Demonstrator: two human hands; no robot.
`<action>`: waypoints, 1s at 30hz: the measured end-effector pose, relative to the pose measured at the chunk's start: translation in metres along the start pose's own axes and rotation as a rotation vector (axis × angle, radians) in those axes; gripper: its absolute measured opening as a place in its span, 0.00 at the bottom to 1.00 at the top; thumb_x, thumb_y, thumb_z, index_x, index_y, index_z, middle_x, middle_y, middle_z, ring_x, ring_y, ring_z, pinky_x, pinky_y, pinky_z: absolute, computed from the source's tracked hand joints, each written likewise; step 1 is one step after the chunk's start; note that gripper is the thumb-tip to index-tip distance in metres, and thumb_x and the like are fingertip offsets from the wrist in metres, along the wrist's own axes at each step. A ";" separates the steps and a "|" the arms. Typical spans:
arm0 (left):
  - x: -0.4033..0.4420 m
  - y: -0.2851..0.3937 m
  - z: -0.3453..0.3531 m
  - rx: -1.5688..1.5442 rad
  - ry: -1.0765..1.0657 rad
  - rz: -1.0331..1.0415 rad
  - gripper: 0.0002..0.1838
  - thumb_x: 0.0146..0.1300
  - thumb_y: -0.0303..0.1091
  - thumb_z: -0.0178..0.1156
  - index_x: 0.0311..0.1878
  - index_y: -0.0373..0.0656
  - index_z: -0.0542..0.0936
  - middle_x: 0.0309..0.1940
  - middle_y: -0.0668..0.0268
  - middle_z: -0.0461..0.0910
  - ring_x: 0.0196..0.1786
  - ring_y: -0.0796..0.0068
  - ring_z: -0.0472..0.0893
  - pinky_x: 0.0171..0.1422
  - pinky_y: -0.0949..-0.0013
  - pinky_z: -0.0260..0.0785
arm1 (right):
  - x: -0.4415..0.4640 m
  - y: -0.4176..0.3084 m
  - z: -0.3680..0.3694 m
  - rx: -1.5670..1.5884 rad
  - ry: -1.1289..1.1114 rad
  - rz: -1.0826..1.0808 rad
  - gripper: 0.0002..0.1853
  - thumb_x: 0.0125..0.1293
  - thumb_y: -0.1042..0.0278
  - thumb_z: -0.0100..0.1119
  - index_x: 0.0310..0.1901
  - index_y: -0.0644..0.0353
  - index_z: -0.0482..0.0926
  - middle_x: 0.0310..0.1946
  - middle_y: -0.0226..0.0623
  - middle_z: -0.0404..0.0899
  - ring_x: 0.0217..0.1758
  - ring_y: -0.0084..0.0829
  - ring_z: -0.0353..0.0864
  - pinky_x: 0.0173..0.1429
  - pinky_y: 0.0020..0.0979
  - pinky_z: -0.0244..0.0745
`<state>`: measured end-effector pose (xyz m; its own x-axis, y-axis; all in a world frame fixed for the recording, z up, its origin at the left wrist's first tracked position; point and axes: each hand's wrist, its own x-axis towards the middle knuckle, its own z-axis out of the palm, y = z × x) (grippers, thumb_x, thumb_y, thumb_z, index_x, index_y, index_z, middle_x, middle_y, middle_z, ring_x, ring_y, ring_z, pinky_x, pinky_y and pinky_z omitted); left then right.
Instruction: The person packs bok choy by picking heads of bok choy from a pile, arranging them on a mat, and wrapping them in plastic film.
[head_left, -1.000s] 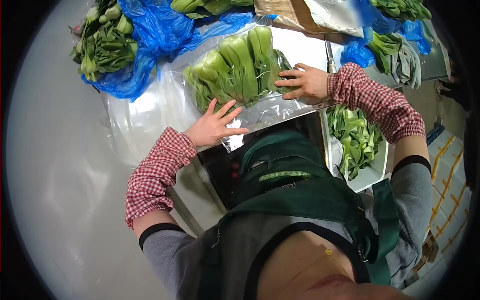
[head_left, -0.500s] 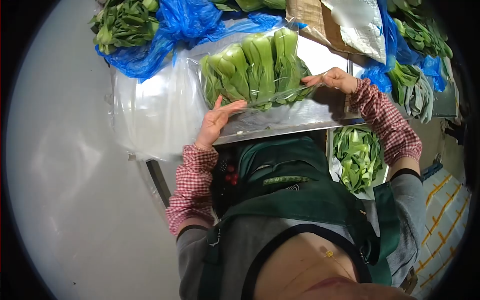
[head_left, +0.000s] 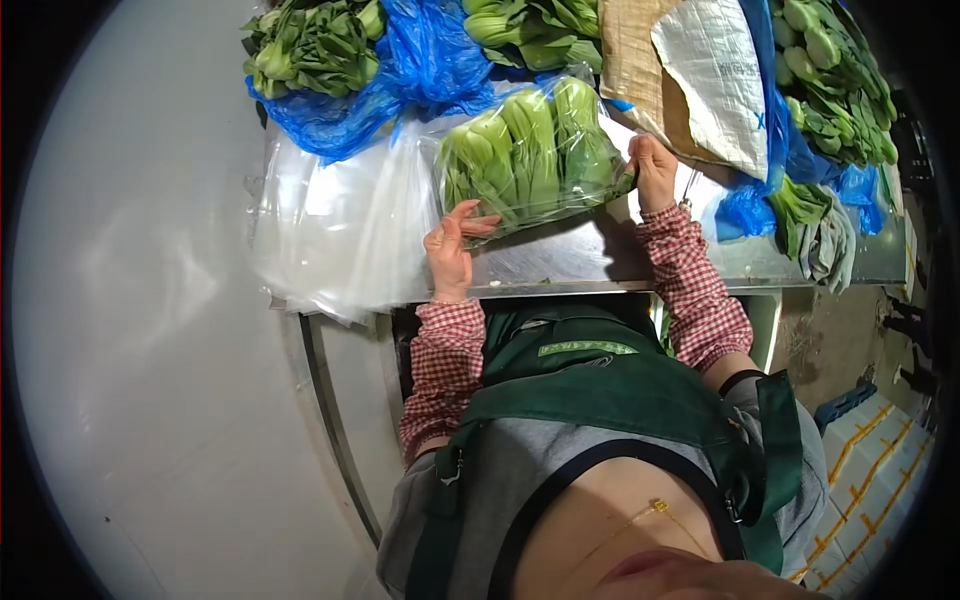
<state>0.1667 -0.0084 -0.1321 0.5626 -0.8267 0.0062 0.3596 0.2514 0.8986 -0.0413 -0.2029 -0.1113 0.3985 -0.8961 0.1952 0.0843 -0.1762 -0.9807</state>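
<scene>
Between hands (head_left: pixel 452 264), bagged greens (head_left: pixel 540 150), sack (head_left: pixel 712 92) (print illegible)

From close above, the head camera looks down past the apron (head_left: pixel 600 400) to the worktop (head_left: pixel 545 264), seemingly fisheye-warped.

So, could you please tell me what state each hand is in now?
Left hand: fingers partly curled against the bag of greens; whether it grips cannot be told.
Right hand: closed on the bag's right end.
</scene>
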 end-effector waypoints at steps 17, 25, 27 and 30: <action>0.007 -0.005 0.014 0.007 0.325 -0.114 0.13 0.65 0.36 0.47 0.30 0.36 0.71 0.14 0.61 0.75 0.23 0.68 0.79 0.37 0.70 0.70 | 0.009 0.097 -0.010 -0.414 0.167 0.314 0.19 0.65 0.56 0.47 0.24 0.62 0.74 0.16 0.34 0.70 0.21 0.25 0.67 0.28 0.28 0.62; 0.030 -0.018 0.008 0.417 0.507 -0.246 0.15 0.64 0.36 0.47 0.25 0.36 0.70 0.08 0.63 0.71 0.10 0.71 0.72 0.31 0.71 0.68 | 0.015 0.056 0.019 -1.068 0.000 0.396 0.18 0.62 0.54 0.46 0.29 0.59 0.78 0.27 0.45 0.78 0.33 0.44 0.78 0.38 0.41 0.70; 0.036 -0.012 0.007 0.660 0.479 -0.382 0.11 0.61 0.34 0.49 0.27 0.36 0.69 0.14 0.59 0.73 0.16 0.67 0.76 0.28 0.70 0.68 | 0.012 0.042 0.022 -1.159 -0.039 0.447 0.18 0.62 0.53 0.46 0.30 0.59 0.79 0.29 0.47 0.78 0.36 0.46 0.78 0.40 0.45 0.70; 0.046 -0.009 0.013 1.041 0.519 -0.371 0.07 0.58 0.32 0.50 0.31 0.36 0.69 0.22 0.57 0.75 0.25 0.62 0.77 0.31 0.67 0.68 | 0.017 0.019 0.031 -1.344 -0.143 0.534 0.16 0.59 0.53 0.48 0.34 0.57 0.76 0.30 0.46 0.79 0.35 0.46 0.78 0.38 0.45 0.72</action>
<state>0.1800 -0.0551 -0.1346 0.8686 -0.4039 -0.2872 -0.0726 -0.6770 0.7324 -0.0049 -0.2090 -0.1262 0.2007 -0.9423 -0.2678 -0.9707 -0.1544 -0.1841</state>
